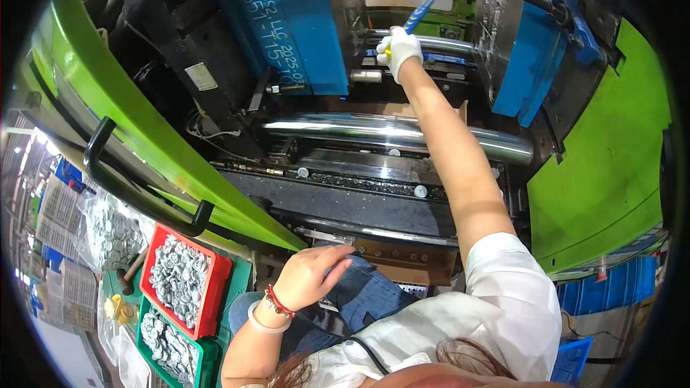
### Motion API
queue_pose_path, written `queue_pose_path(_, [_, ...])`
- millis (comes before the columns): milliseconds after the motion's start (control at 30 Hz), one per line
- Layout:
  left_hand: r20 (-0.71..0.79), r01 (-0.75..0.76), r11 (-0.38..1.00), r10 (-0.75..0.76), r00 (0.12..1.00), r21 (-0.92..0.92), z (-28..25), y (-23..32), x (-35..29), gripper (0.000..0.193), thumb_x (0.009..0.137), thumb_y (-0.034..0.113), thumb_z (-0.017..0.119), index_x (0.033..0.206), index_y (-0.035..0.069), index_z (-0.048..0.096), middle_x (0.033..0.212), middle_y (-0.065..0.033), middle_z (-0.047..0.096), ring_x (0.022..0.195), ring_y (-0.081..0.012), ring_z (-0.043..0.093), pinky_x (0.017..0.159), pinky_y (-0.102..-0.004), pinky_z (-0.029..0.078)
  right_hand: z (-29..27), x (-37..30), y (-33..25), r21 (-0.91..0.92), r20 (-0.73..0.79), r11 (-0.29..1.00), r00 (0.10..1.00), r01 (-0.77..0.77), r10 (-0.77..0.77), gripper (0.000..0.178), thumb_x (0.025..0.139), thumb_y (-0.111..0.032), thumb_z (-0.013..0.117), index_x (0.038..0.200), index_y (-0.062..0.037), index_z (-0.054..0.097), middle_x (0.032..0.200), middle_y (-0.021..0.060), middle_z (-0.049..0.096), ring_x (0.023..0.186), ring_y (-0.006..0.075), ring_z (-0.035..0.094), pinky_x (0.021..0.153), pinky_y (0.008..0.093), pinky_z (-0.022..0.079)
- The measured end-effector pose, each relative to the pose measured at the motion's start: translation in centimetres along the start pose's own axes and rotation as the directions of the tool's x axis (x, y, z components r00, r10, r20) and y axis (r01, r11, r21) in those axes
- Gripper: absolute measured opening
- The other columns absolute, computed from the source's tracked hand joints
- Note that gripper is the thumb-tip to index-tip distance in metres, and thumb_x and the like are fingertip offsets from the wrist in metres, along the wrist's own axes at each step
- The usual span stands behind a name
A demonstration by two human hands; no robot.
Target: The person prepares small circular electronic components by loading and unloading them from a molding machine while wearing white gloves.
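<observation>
Noted at far left: printed paper sheets (61,215) hanging beside a transparent plastic bag (111,233) filled with small grey parts. Found next, on the green worktop (239,276): a hammer (126,284) with a dark head and wooden handle, close to the bag. Recorded nearby: a green bin (209,359) in front and a red bin (219,294) just behind, both heaped with grey metallic-looking parts. Seen above these: a black pull handle (136,190) on a lime-green machine door (183,172).

Observed further right: a blue mould half (287,36) bearing white handwriting, mounted inside the machine. Located below, over denim-clad legs (370,294): the left hand (310,276), bare, fingers loosely extended and gripping nothing visible; a red bracelet (280,303) and a white bangle (266,320) at the wrist. Identified at centre: a polished tie bar (345,128), with small pale pieces (420,191) scattered on the machine bed beneath.

Confirmed at upper centre: the right hand (402,52), white-gloved, fingers closed around the handle of a blue-and-yellow mallet (420,14), head raised toward upper right, in view between the mould halves. Noted at right: the opposite blue mould half (530,65), a lime-green panel (604,158) and, lower down, a blue crate (611,292).
</observation>
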State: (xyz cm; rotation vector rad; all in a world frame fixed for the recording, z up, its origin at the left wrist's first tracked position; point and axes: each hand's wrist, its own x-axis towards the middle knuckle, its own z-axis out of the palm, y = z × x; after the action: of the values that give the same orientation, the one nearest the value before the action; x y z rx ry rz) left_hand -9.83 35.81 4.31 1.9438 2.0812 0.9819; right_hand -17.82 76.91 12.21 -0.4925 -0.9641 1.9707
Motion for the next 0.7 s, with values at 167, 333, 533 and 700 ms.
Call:
queue_pose_path(167, [-0.048, 0.020, 1.000, -0.020, 0.999, -0.002, -0.3, -0.9, -0.4, 0.017, 0.083, 0.011, 0.063, 0.098, 0.002, 0.062, 0.087, -0.0140, 0.066, 0.076, -0.0295, 0.065, 0.066, -0.0337, 0.051, 3.0, -2.1, 1.8, -0.247, 0.188, 0.940, 0.940, -0.237, 0.286, 0.010, 0.088, -0.019, 0.051, 0.084, -0.0129, 0.044, 0.059, 0.0012, 0.045, 0.044, 0.0133, 0.044, 0.033, 0.0230, 0.028])
queue_pose_path(333, [-0.077, -0.038, 0.999, 0.039, 0.996, 0.011, -0.2, -0.3, -0.4, 0.017, 0.083, 0.012, 0.063, 0.097, 0.002, 0.062, 0.086, -0.0137, 0.066, 0.075, -0.0293, 0.065, 0.066, -0.0337, 0.052, 1.8, -0.9, -1.3, -0.071, 0.180, 0.986, 0.971, -0.148, 0.159, 0.009, 0.092, -0.021, 0.047, 0.095, -0.0126, 0.045, 0.055, -0.0012, 0.041, 0.044, 0.0107, 0.043, 0.034, 0.0223, 0.028])
queue_pose_path(533, [-0.052, -0.013, 1.000, 0.012, 0.999, -0.015, -0.8, -0.2, -0.2, 0.017, 0.083, 0.012, 0.063, 0.097, 0.003, 0.062, 0.085, -0.0131, 0.066, 0.074, -0.0292, 0.065, 0.065, -0.0341, 0.052, 3.8, 2.3, -1.0, 0.030, -0.072, 0.991, 0.988, -0.131, 0.133, 0.013, 0.089, -0.019, 0.048, 0.079, -0.0109, 0.043, 0.056, 0.0045, 0.045, 0.042, 0.0169, 0.045, 0.031, 0.0270, 0.030])
queue_pose_path(700, [-0.126, -0.062, 0.998, 0.060, 0.990, -0.015, -0.4, -0.8, -0.3, 0.018, 0.083, 0.012, 0.063, 0.099, 0.003, 0.062, 0.085, -0.0129, 0.066, 0.074, -0.0289, 0.065, 0.065, -0.0335, 0.052, 3.2, 0.3, -2.6, -0.316, 0.238, 0.947, 0.963, -0.048, 0.128, 0.013, 0.089, -0.020, 0.049, 0.083, -0.0110, 0.043, 0.058, 0.0003, 0.043, 0.043, 0.0139, 0.043, 0.033, 0.0251, 0.028])
